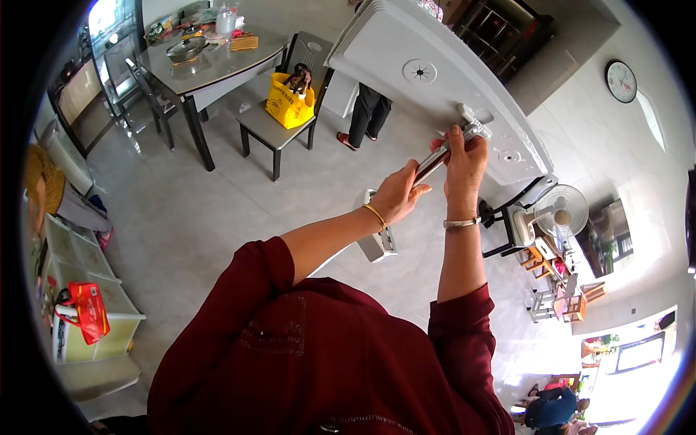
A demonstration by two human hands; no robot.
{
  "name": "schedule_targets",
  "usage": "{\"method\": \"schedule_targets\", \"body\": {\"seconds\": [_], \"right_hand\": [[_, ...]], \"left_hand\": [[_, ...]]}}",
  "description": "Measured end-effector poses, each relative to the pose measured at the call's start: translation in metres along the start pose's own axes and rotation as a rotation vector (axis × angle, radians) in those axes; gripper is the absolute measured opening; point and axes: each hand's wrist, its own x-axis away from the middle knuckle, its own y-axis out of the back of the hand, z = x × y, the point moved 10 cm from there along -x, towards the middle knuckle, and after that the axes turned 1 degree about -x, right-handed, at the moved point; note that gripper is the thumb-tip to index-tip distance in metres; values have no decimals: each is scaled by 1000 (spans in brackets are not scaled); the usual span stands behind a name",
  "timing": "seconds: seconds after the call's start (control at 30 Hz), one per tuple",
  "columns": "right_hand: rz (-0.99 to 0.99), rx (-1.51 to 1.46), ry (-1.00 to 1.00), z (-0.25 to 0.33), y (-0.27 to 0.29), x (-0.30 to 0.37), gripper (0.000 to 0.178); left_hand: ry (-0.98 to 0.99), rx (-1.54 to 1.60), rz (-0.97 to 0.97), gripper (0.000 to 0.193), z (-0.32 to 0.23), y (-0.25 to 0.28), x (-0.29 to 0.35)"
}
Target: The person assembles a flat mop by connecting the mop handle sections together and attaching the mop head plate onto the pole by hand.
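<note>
In front of me, both my hands are closed on a slim silver and dark-red bar (pixel 433 164), tilted up to the right; its exact kind cannot be told. Around its lower end wraps my left hand (pixel 395 193). My right hand (pixel 466 165) grips higher up, thumb on top, beside a grey-white fitting (pixel 475 119). Whether that fitting belongs to the bar or to the large white panel (pixel 391 43) behind it is unclear. Partly hidden below my left forearm is a white and grey object (pixel 377 249).
A yellow bag (pixel 291 101) sits on a chair (pixel 272 125) beside a dining table (pixel 159 69) bearing a lidded pan (pixel 186 48). Someone's dark-trousered legs (pixel 368 116) show under the panel. At right stands a fan (pixel 560 216); at left, a red bag (pixel 88 313) hangs on a cabinet (pixel 119 293).
</note>
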Motion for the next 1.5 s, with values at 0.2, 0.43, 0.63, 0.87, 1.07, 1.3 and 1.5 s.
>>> {"method": "schedule_targets", "body": {"seconds": [0.2, 0.43, 0.63, 0.87, 1.07, 1.3, 1.5], "right_hand": [[21, -61, -153, -2, -6, -4, 24], [66, -201, -278, -4, -13, -11, 18], [86, -213, -215, -8, -5, -14, 25], [-67, 329, -142, 15, 13, -8, 36], [-106, 746, 68, 51, 10, -4, 51], [79, 657, -172, 30, 16, -33, 56], [101, 559, -182, 16, 22, -40, 42]], "left_hand": [[101, -14, -19, 31, 5, 1, 2], [171, -60, -99, 32, 11, 7, 2], [212, -62, -112, 31, 12, 7, 3], [162, -55, -137, 31, 11, 5, 4], [113, -75, -152, 31, 14, -2, 3], [170, -69, -23, 30, 23, -12, 0], [210, -31, -27, 38, 22, -10, -3]]}}
